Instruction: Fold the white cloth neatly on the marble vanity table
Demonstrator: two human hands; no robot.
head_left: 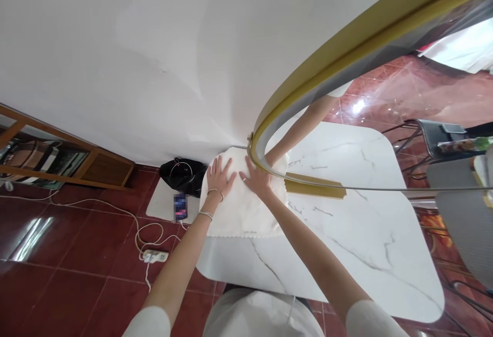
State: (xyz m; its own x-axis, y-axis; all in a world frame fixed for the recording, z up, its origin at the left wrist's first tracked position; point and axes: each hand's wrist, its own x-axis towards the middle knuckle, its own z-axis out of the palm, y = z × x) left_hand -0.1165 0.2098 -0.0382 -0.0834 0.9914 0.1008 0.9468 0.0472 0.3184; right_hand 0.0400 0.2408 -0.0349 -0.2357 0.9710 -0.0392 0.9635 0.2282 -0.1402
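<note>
A white cloth (241,208) with a scalloped edge lies on the far left part of a white marble table (365,234). My left hand (219,176) rests flat on the cloth's far end, fingers spread, a bracelet on the wrist. My right hand (256,179) also lies flat on the cloth, just to the right of the left hand, fingers stretched, a ring on one finger. Both hands sit at the foot of a large round gold-framed mirror (346,44) that stands on the table against the wall. The mirror shows a reflection of my right arm.
A black bag (184,173) and a phone (180,206) on a charging cable lie on the red tiled floor (57,255) left of the table. A white power strip (155,256) lies nearer. A wooden shelf (92,167) runs along the wall at left. Chairs (458,208) stand at right.
</note>
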